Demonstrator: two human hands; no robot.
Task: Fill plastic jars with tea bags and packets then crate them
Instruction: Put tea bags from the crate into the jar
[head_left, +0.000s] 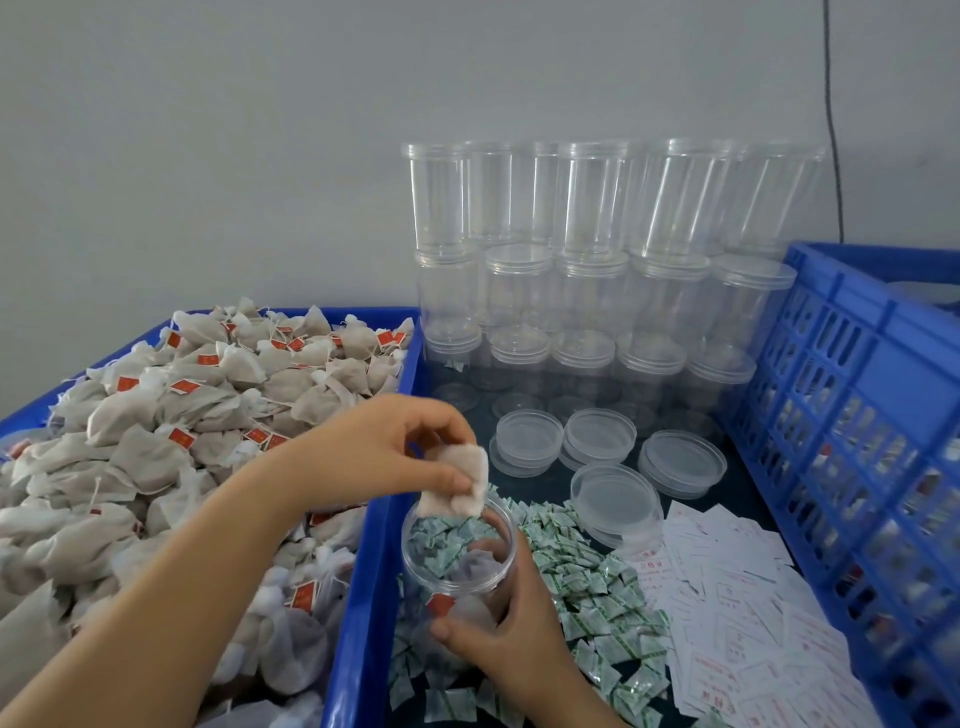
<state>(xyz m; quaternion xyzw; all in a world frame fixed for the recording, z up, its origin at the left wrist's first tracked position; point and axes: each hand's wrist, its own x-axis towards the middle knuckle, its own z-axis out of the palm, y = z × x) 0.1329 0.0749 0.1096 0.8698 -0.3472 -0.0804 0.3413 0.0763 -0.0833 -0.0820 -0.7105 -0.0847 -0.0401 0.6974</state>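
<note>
Over the open jar, gripped by the right hand, a tea bag is pinched by the left hand; released off-centre, it could be caught on the rim.

Crate contents blurred (right edge cuts it off).

Left hand: the forearm enters from the lower left and extends diagonally up and right. The wrist is bent downward. Thumb and fingertips form a pinch, knuckles uppermost.

Right hand: positioned below the left hand, entering from the bottom edge. Thumb and fingers are curled in a grip, thumb nearest the camera.
</note>
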